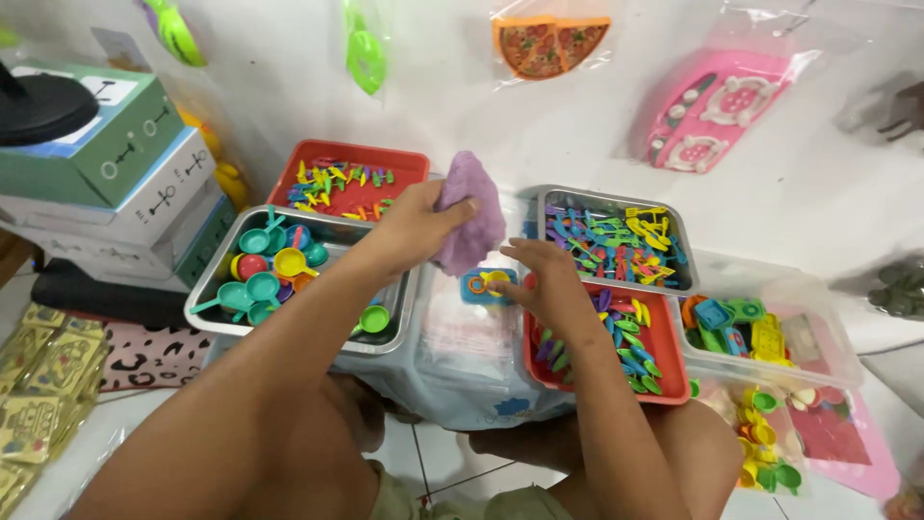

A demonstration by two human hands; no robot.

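My left hand (416,223) grips a crumpled purple cloth (470,210) and holds it up over the middle of the trays. My right hand (539,279) has its fingers curled on small toy pieces, a blue one (474,285) with a yellow part, just below the cloth. Under both hands lies a clear plastic bag (472,356) resting on my lap. A metal tray (223,279) of teal, red and yellow toy pans sits left of my left arm. A red tray (664,371) of small coloured toy utensils lies under my right wrist.
A red tray (416,166) and a metal tray (553,197) of coloured toy utensils stand at the back. A clear tub (828,337) of toy pieces sits right. Stacked boxes (115,183) stand at the left. Bagged toys hang on the wall, among them a pink stove (722,111).
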